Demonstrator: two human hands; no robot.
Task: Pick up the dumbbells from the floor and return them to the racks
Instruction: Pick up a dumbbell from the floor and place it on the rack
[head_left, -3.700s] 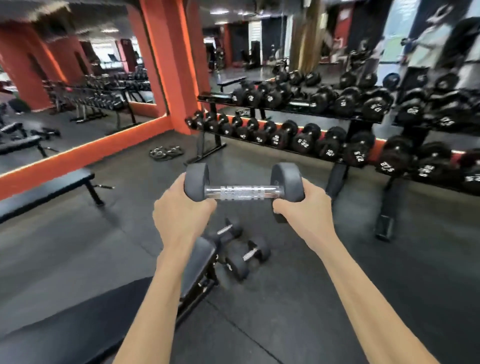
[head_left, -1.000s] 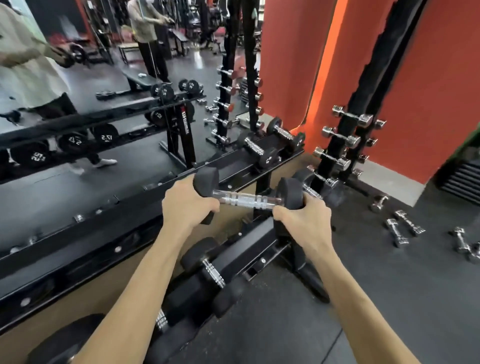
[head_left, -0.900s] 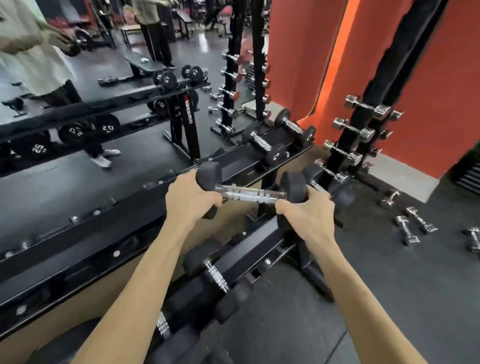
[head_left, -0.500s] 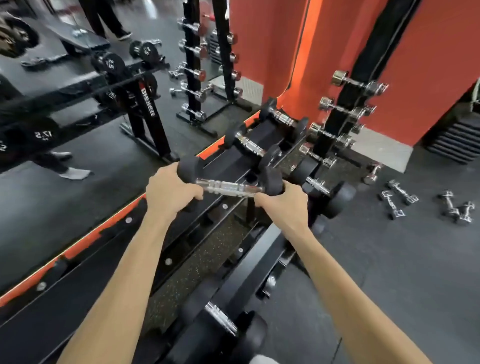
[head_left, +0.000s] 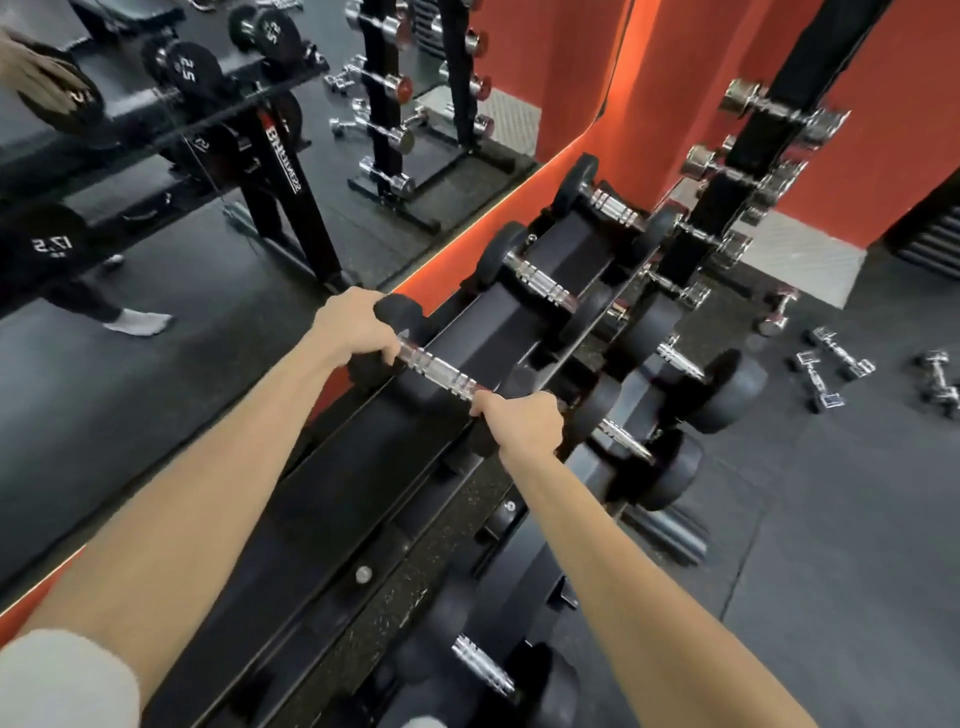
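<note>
A black rubber dumbbell (head_left: 439, 372) with a chrome knurled handle lies across the top tier of the black dumbbell rack (head_left: 363, 499). My left hand (head_left: 353, 327) grips its far head, and my right hand (head_left: 522, 423) grips its near head. The handle shows between them. Two more black dumbbells (head_left: 537, 283) sit further along the same tier to the right. Whether the held dumbbell's weight rests on the rails is unclear.
The lower tier holds more black dumbbells (head_left: 680, 364). A vertical stand with small chrome dumbbells (head_left: 753, 171) rises at the right end. Several chrome dumbbells (head_left: 836, 369) lie on the dark floor at right. A wall mirror (head_left: 156, 208) runs behind the rack.
I walked from the bench to the rack carrying the dumbbell in both hands. In the last second it came down and forward from above the rack onto the top tier.
</note>
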